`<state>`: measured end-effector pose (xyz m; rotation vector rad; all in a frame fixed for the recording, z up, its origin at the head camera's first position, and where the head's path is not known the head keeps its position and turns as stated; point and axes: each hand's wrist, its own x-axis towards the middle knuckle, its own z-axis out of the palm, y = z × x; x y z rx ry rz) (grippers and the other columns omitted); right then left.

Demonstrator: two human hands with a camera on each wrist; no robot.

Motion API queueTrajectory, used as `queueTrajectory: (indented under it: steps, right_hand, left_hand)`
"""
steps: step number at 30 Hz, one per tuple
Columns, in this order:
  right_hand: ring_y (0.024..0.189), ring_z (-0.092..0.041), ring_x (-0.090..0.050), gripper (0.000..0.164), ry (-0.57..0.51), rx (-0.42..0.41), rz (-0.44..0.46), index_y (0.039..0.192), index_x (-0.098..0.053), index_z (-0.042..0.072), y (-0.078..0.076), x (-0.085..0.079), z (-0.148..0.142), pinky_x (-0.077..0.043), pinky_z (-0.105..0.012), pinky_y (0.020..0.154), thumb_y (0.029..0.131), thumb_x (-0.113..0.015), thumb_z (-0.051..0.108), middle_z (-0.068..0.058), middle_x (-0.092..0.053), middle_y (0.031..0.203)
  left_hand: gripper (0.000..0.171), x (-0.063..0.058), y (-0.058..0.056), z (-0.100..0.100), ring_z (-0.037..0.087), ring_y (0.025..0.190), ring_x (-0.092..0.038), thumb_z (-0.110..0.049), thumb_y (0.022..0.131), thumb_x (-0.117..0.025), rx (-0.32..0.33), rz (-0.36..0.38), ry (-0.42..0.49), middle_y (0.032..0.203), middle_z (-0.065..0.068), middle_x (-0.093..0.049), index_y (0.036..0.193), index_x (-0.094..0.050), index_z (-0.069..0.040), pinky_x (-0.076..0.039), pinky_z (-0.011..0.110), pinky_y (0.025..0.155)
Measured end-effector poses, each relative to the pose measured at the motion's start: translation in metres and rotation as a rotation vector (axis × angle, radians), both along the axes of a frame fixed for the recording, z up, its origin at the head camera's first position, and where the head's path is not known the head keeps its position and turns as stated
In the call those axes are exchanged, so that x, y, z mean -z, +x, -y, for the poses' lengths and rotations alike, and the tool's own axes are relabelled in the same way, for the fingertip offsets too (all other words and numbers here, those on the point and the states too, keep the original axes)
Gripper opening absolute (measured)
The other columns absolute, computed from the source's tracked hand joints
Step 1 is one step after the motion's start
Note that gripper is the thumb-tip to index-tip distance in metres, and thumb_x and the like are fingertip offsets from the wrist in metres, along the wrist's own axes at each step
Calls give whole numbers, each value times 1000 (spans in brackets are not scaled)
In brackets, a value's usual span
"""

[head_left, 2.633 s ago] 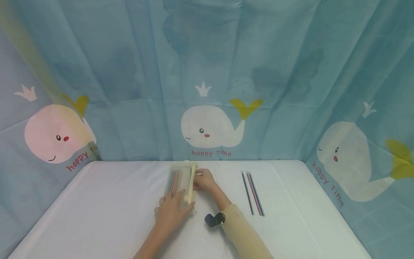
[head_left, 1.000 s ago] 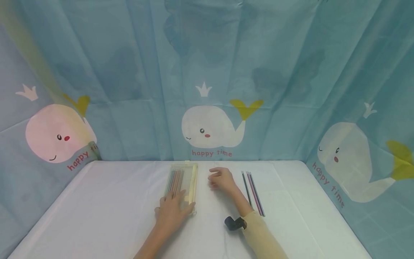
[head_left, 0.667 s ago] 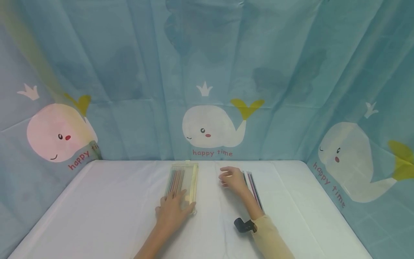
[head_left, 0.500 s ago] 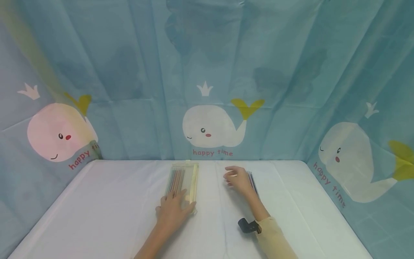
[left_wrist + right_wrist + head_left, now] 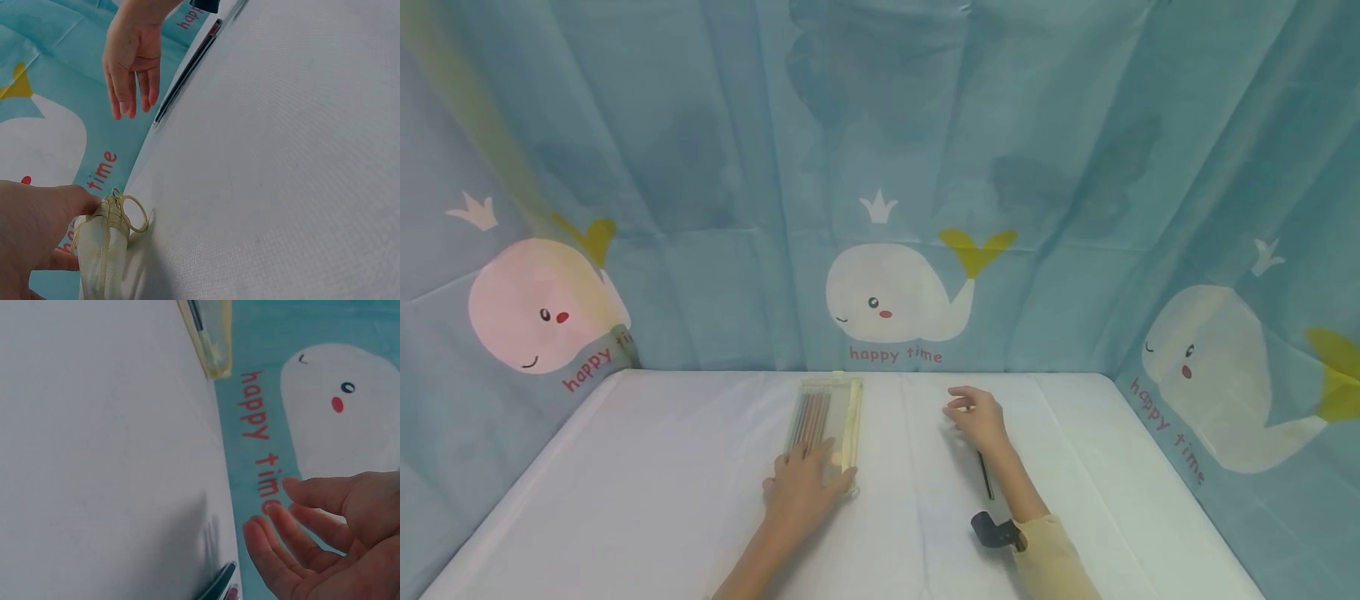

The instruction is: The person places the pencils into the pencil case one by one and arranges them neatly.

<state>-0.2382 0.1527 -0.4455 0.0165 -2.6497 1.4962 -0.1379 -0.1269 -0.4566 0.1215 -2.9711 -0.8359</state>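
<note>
My left hand (image 5: 805,492) lies across the near half of a see-through pencil case (image 5: 842,400) with pale yellow trim, thumb at one edge and fingers over the other. Several slim pencils (image 5: 812,412) show inside it. The left wrist view has the thumb against the case end (image 5: 106,250), beside a ring pull (image 5: 135,214). My right hand (image 5: 981,421) hovers over loose slim pencils (image 5: 986,479), holding nothing, its fingers relaxed and apart. That hand and forearm hide most of them in the head view; in the right wrist view dark pencil ends (image 5: 222,578) show below the fingers.
A white cloth covers the table (image 5: 647,483). Behind and beside it hangs a blue curtain (image 5: 715,292) printed with whales. A black wrist device (image 5: 992,531) sits at the right cuff.
My right hand has left the pencil case's zip edge and moved right, over the loose pencils. The case now lies flatter, its yellow edge lowered; my left hand has stayed on it.
</note>
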Motion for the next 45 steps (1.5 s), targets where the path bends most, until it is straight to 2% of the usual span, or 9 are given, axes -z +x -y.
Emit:
queueTrajectory:
  steps: [9, 22, 36, 45]
  right_hand:
    - [105, -41, -71, 34, 72, 39, -36, 128, -68, -7, 4, 2, -10, -62, -43, 82, 96, -73, 3, -23, -76, 107]
    - [110, -44, -69, 36, 138, 71, -16, 129, -66, -9, 7, 3, -20, -58, -54, 91, 96, -73, 4, -26, -74, 111]
    - [100, -38, -71, 43, 159, 90, 86, 132, -63, -10, 6, 0, -22, -61, -48, 85, 94, -75, 6, -25, -73, 112]
    - [90, -31, -72, 47, 159, 61, 97, 132, -63, -11, 6, 2, -20, -61, -43, 78, 89, -78, 3, -22, -74, 105]
  left_hand:
    - [67, -1, 1, -3, 57, 130, -49, -53, 94, -74, 3, 9, 4, 147, 31, -53, 146, -63, -13, -43, 78, 92]
    - [67, -3, 2, -1, 58, 127, -50, -51, 93, -75, 7, -2, -20, 143, 33, -53, 145, -63, -11, -44, 76, 89]
    - [67, -3, 0, 0, 59, 128, -49, -51, 94, -74, 10, 3, -22, 144, 33, -53, 147, -62, -11, -44, 77, 89]
    - [67, -1, 0, 0, 59, 128, -49, -51, 94, -74, 11, -4, -21, 143, 33, -53, 146, -62, -11, -44, 77, 89]
